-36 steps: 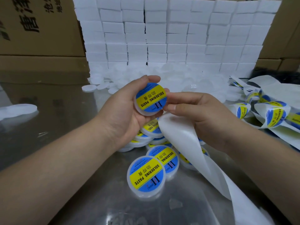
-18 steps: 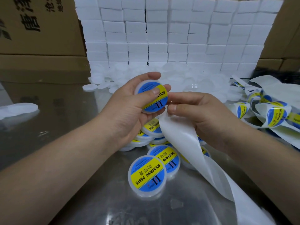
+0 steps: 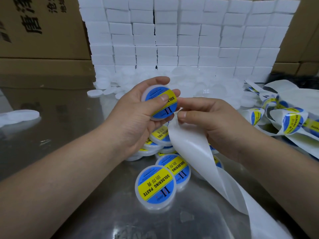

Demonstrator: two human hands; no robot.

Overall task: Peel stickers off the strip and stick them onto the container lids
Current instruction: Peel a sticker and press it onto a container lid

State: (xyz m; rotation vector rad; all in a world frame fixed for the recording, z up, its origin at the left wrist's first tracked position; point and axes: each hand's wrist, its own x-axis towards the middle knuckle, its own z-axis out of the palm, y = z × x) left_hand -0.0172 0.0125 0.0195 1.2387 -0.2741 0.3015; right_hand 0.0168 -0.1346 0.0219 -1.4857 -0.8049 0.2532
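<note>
View from the head camera, looking down on a reflective metal desk (image 3: 69,121). The left hand (image 3: 136,118) grips a round white container lid (image 3: 148,90), held tilted toward the camera above the desk; the fingers curl behind its far rim and the thumb lies across the face of the blue-and-yellow sticker (image 3: 164,107), which reads "SOLDERING PASTE" and covers most of the lid. The right hand (image 3: 217,123), just beside the lid, is closed on the upper end of the white strip (image 3: 195,152), with thumb and forefinger curled together near the lid's edge. From this hand the strip, bare on the side shown, falls in a twisting band toward the lower right corner. Below the hands lies a cluster of labelled containers (image 3: 159,135), partly hidden by the left wrist and by the strip; two more lie nearer the camera, the front container (image 3: 155,185) overlapping the edge of the second container (image 3: 177,167). At the right, a tangle of sticker strips (image 3: 291,123) carrying unpeeled labels rests on the desk. Farther back lies a heap of plain white lids (image 3: 120,80) at the foot of a wall of stacked white boxes (image 3: 172,40). Printed cardboard cartons (image 3: 43,28) stand behind on the left and right. A separate white lid (image 3: 19,114) lies at the left edge.
</note>
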